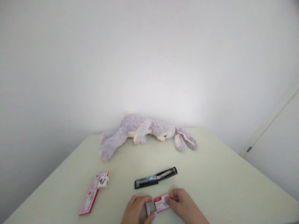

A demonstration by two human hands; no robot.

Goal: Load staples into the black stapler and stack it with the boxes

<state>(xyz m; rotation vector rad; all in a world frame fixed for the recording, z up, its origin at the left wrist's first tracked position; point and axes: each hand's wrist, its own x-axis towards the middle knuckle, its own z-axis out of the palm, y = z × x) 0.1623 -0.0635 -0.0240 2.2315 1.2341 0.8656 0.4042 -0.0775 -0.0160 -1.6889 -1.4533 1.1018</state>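
Near the front edge of the table, a small red-and-white staple box (161,203) is pulled partly apart, with a grey block of staples showing in its inner tray (152,207). My left hand (135,210) grips the tray end between thumb and fingers. Pinching the right end of the printed sleeve is my right hand (178,200). Just beyond both hands lies a black stapler (156,178), swung wide open with its metal magazine exposed.
Two red-and-white boxes (88,202) lie end to end at the left, a small white piece with a dark picture (103,181) against the farther one. A grey plush rabbit (137,127) lies on its side along the wall (149,62). The pale table (221,177) narrows toward the back.
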